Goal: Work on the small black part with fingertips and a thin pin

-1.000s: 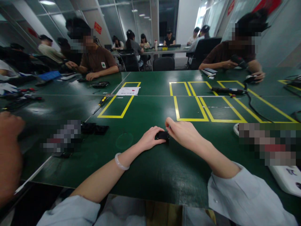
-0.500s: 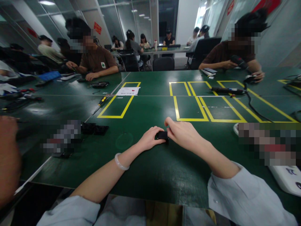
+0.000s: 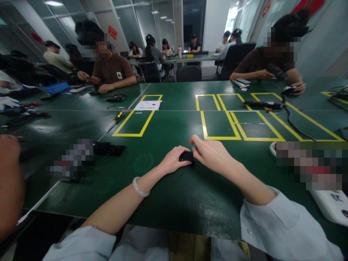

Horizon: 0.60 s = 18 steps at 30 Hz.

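A small black block-like part (image 3: 187, 156) sits low over the green table (image 3: 174, 203) between my two hands; its exact kind does not show. My left hand (image 3: 175, 159) is closed around its left end, thumb at the near side and fingers at the far side. At the other end, my right hand (image 3: 210, 152) has its fingers curled and pressed to the part, the forefinger bent above it. The right fingertips are partly hidden behind the hand. A pale bracelet (image 3: 140, 187) circles my left wrist.
Yellow tape rectangles (image 3: 221, 138) mark the table ahead. A screwdriver (image 3: 117, 117) and black parts (image 3: 110, 148) lie to the left. A white case (image 3: 333, 206) lies right. Two co-workers sit opposite; a black corded tool (image 3: 263, 104) lies near one. Another person's arm (image 3: 9, 185) is at far left.
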Available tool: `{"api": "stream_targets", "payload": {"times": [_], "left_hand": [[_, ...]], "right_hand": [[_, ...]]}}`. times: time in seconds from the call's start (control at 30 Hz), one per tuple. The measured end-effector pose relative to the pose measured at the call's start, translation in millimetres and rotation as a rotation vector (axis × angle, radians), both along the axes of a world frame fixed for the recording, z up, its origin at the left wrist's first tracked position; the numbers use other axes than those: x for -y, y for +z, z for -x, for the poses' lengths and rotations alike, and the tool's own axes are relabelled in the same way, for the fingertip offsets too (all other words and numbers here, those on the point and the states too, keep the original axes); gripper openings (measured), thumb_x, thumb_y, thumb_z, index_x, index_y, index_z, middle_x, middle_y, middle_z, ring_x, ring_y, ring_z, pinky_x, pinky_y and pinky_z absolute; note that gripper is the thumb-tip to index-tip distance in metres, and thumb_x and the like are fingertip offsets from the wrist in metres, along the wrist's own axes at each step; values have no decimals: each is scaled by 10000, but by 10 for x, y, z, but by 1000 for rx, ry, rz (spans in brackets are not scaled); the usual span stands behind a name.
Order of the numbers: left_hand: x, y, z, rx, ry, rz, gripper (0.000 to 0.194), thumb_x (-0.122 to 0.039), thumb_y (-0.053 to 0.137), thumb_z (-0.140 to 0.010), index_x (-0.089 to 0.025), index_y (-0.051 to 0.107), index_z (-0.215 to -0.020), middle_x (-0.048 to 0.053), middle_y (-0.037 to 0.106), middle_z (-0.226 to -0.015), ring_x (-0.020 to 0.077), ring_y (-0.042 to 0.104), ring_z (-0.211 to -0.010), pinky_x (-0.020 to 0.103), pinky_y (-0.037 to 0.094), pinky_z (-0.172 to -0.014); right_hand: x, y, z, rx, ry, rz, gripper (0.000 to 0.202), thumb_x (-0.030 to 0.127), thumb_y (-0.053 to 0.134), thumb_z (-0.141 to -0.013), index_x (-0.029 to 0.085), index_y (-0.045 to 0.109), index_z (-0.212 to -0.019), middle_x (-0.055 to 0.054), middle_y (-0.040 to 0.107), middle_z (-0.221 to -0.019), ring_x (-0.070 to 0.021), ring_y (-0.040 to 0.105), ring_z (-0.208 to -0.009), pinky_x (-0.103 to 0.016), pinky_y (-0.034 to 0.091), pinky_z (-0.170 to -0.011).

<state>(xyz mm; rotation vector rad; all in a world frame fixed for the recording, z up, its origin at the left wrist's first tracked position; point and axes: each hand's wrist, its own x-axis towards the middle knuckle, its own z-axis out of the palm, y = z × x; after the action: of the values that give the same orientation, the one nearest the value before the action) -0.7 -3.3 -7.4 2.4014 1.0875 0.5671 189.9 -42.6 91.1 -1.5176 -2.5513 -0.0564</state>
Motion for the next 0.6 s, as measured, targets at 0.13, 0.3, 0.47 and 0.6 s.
{"api": "stream_targets", "payload": {"times": [0.13,0.3,0.47,0.6], "left_hand": [[3,0,0,-11,3,5,355,-461,626,-812,-222,556,-1066,39,571,-1009,233,531,-960,348,423,-861],[5,8,5,-5,3,4,373,-465,627,-811,-226,553,-1087,45,570,-1042,235,529,-974,357,421,-871],[8,4,1,3,1,-2,362,-469,619,-813,-215,556,-1061,40,564,-1002,231,529,-950,349,426,-849],[8,-9,3,1,3,-3,373,-472,619,-811,-220,552,-1078,41,567,-998,235,528,-954,351,425,-849]], "right_hand": [[-14,6,5,62,-8,19,260,374,302,-962,204,491,-1018,-40,684,-759,-178,626,-645,-260,224,-526],[-11,5,5,19,-4,11,210,268,316,-938,199,456,-1077,-32,686,-772,-161,615,-622,-257,222,-521],[1,27,3,5,-13,20,221,323,320,-947,201,458,-1070,-30,688,-783,-172,623,-643,-258,231,-524],[-8,23,2,52,-19,21,234,362,327,-956,203,483,-1026,-32,682,-747,-183,628,-637,-260,217,-513]]}}
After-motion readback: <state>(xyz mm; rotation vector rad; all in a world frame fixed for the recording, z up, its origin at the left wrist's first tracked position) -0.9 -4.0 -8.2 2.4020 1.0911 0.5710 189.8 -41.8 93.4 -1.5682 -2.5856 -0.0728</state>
